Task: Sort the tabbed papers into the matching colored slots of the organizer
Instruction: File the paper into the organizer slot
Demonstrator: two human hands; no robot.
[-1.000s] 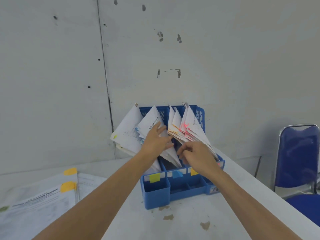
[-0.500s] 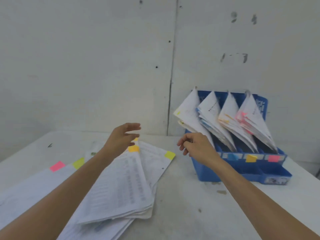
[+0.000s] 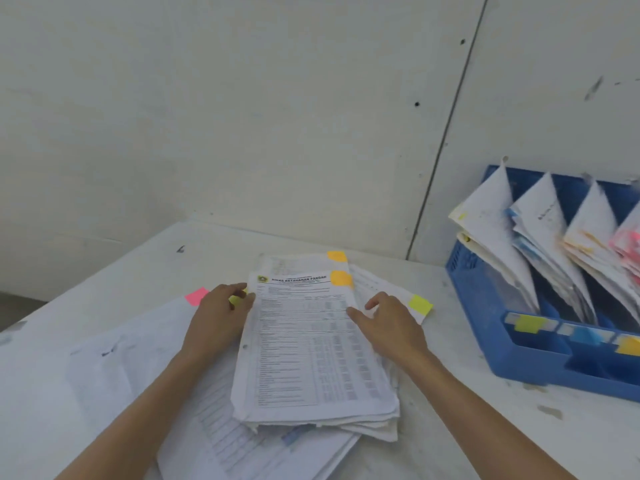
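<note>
A loose stack of papers (image 3: 313, 407) is lying on the pale, scuffed surface (image 3: 457, 431), its long axis running away from the person. The sheets are thin, printed and slightly dog-eared at the near edge. The left hand (image 3: 221, 317) is sitting against the left edge of the top sheet (image 3: 304, 344) with its fingers loosely bent; whether it is pinching anything I cannot tell. The right hand (image 3: 391, 323) is spreading its fingers, the tips resting on the sheet's right edge and holding nothing. At the sheet's far right corner an orange tab (image 3: 341, 279) is sticking out, with a yellow tab (image 3: 420, 304) and a pink tab (image 3: 196, 295) showing on other sheets to either side. The blue plastic organizer (image 3: 481, 317) is standing well off to the right, so the right hand is the nearer one. Its orange label (image 3: 628, 345) is showing at the frame's edge, and filed sheets (image 3: 502, 230) are leaning upright in its slots. Behind everything a plain grey wall (image 3: 242, 133) is rising.
</note>
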